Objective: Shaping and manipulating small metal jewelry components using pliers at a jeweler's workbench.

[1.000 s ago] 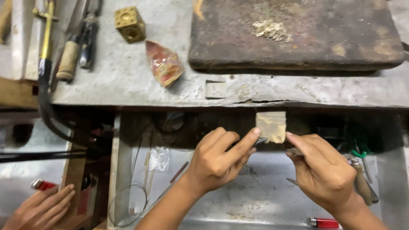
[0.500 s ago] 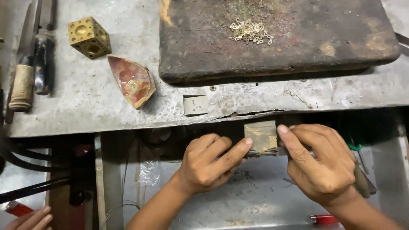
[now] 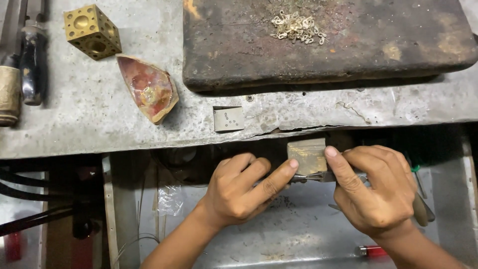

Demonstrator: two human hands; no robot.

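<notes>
The left hand and right hand are still kept pinched at the small block, unchanged; the grey desk lies above them.

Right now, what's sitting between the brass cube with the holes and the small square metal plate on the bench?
In the head view, a reddish shard-shaped dish lies between the brass cube and the small metal plate.

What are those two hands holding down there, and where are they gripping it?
The right hand grips pliers by the handles. The left hand pinches at their tip beside the wooden peg; what is pinched is too small to tell.
</notes>
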